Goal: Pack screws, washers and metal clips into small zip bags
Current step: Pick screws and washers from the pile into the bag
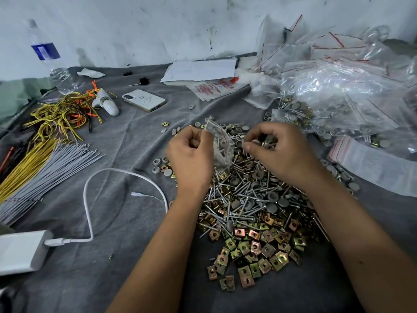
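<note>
1. Landmark: the hardware pile (252,199), a heap of screws (228,201), grey washers (272,196) and brass-coloured metal clips (255,246), lies on a grey cloth (126,141).
2. Left hand (190,154), over the pile's far-left edge: fingers curled, pinching the mouth of a small zip bag (220,143), which hangs onto the pile and holds a few pieces.
3. Right hand (278,152), over the pile's far side, beside the bag: thumb and fingertips pinched together on a small piece; which kind cannot be told.
4. Filled bags (338,105) lie right of the pile; a phone (144,100) and wire bundles (42,163) lie left.
</note>
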Demonstrator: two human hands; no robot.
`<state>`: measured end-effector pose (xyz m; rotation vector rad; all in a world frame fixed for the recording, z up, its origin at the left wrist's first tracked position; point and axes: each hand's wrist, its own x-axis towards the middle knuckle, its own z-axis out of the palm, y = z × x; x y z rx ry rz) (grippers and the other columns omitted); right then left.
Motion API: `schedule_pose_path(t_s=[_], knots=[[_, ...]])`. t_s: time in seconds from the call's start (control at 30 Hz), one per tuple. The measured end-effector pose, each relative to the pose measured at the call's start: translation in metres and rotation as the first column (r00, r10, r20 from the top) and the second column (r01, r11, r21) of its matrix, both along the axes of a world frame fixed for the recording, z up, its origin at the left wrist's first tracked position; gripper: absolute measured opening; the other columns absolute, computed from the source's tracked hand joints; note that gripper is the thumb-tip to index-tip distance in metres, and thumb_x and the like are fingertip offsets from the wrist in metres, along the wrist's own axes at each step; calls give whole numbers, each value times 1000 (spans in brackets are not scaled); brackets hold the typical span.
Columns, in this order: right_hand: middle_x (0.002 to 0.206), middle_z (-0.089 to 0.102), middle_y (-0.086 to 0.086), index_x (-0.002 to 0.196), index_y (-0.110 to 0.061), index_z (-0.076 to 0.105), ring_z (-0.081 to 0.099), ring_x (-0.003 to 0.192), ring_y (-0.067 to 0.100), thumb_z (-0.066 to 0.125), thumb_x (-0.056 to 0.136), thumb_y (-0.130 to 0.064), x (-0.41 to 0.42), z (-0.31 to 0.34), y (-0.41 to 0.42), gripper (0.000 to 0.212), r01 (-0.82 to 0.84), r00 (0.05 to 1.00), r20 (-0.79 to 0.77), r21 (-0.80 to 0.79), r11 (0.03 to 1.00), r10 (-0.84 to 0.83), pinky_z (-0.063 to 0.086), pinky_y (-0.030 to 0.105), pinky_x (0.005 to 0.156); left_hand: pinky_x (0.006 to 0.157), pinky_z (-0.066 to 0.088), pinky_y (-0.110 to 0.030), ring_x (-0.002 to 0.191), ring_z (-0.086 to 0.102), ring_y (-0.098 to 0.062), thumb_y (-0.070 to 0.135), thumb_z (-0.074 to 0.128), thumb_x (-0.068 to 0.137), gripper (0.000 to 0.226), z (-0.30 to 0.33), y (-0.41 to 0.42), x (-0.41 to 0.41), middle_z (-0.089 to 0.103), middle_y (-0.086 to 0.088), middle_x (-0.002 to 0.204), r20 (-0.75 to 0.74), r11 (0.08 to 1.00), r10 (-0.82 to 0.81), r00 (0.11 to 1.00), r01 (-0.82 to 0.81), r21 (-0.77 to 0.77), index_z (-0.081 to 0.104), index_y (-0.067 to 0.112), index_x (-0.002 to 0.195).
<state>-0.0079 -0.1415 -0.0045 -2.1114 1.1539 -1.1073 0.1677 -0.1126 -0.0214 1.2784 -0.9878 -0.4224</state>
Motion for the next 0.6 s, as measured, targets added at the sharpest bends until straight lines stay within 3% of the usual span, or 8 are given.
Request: schedule_pose_path(t_s=[0.1, 0.17, 0.27, 0.47, 0.5, 0.6], knots=[[84, 69, -16, 91, -21, 74, 64, 75, 1, 79, 87, -14, 0, 3, 0, 9, -51, 971, 230, -53, 997, 62, 49, 12, 65, 48, 29, -26, 50, 33, -7, 3, 63, 91, 37, 0, 1, -4, 40, 11, 50, 67, 997, -77, 995, 75, 24, 47, 14, 59], [89, 70, -6, 93, -17, 74, 67, 80, 10, 78, 88, -11, 3, 3, 2, 9, -84, 955, 274, -103, 991, 110, 55, 20, 69, 49, 33, -29, 51, 39, -9, 6, 63, 95, 33, 0, 1, -7, 46, 8, 53, 108, 990, -143, 984, 139, 36, 53, 7, 64], [94, 68, -8, 92, -19, 73, 65, 90, 9, 79, 87, -12, 10, 2, 3, 10, -39, 978, 192, -206, 978, 80, 52, 18, 75, 50, 37, -35, 53, 44, -16, 9, 63, 99, 29, 0, 1, -10, 51, -1, 57, 123, 975, -224, 967, 222, 33, 60, -3, 73], [98, 61, -5, 90, -16, 78, 57, 104, 22, 82, 82, -17, 21, -2, 1, 9, 69, 996, 72, -249, 966, -52, 50, 40, 87, 52, 45, -48, 55, 45, -20, 8, 62, 99, 26, 0, -2, -9, 51, -7, 59, 59, 974, -225, 973, 223, 45, 61, -8, 78], [99, 62, -4, 90, -15, 79, 58, 104, 20, 82, 82, -16, 20, -2, 0, 9, 71, 996, 70, -231, 970, -57, 51, 39, 86, 52, 44, -48, 55, 45, -20, 9, 62, 99, 27, 0, -2, -9, 52, -9, 60, 56, 974, -223, 973, 221, 44, 61, -9, 79], [98, 63, -10, 91, -19, 79, 60, 95, 6, 81, 84, -16, 15, 0, -1, 8, 65, 987, 157, -174, 983, -37, 48, 19, 72, 50, 41, -43, 54, 44, -22, 13, 63, 100, 31, -1, -2, -8, 50, -12, 59, 41, 976, -217, 975, 215, 37, 59, -9, 79]])
